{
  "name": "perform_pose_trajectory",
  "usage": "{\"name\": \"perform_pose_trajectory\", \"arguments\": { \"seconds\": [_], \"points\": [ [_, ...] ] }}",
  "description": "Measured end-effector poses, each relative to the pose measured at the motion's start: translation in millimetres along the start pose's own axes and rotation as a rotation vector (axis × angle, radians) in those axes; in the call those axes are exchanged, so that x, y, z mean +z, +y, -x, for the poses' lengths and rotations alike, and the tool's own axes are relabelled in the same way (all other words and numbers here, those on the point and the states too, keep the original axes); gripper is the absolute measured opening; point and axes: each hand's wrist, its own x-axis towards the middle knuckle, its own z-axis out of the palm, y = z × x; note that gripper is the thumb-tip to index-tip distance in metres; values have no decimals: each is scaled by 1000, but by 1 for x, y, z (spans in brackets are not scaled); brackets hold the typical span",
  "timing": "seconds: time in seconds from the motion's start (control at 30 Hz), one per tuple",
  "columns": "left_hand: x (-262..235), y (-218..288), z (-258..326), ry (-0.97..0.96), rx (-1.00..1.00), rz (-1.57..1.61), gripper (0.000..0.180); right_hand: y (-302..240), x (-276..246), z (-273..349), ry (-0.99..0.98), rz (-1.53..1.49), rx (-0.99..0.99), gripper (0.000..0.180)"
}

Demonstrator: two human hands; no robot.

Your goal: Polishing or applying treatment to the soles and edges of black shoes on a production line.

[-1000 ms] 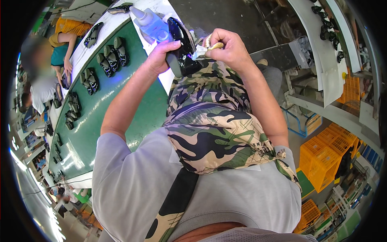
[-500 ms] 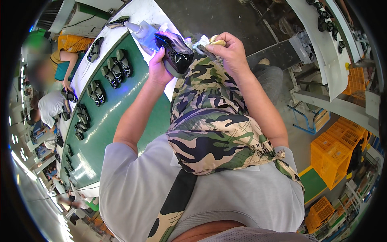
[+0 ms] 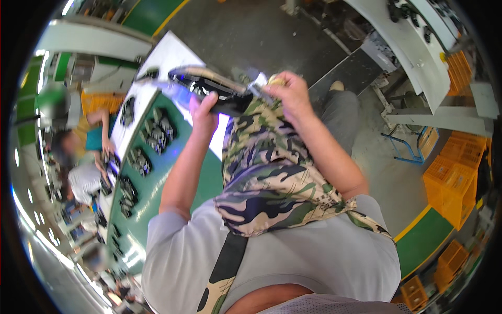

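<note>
Head view: holds glossy black shoe [image 3: 206,83] above far end of camouflage apron [image 3: 261,152], left hand [image 3: 205,115] curled round it (far fingers hidden). Pinches whitish scrap [image 3: 258,83] in right hand [image 3: 294,95], fingertips nearly together. Probably handles light, stiff-soled, slick on gloss; best gripped by sole edges.

Floor [image 3: 251,36]: dark grey, running out past the right fingers [image 3: 285,91]
Table [image 3: 150,180]: green-topped, white-edged, left of those fingers
Lights [image 3: 55,252]: bright white strips, far left of them
Stool [image 3: 429,142]: 1, blue-framed, off to their right
Crates [image 3: 452,170]: orange, farther right still
</note>
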Motion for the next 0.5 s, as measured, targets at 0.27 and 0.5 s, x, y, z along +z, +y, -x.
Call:
{"name": "perform_pose_trajectory", "arguments": {
  "seconds": [0.27,0.5],
  "points": [
    [61,10,-41,-192,124,-334,60,-15,-32,-13,125,-433,-28,19],
    [208,79,-122,-338,251,-281,59,26,-116,-38,436,-532,36,19]
  ]
}}
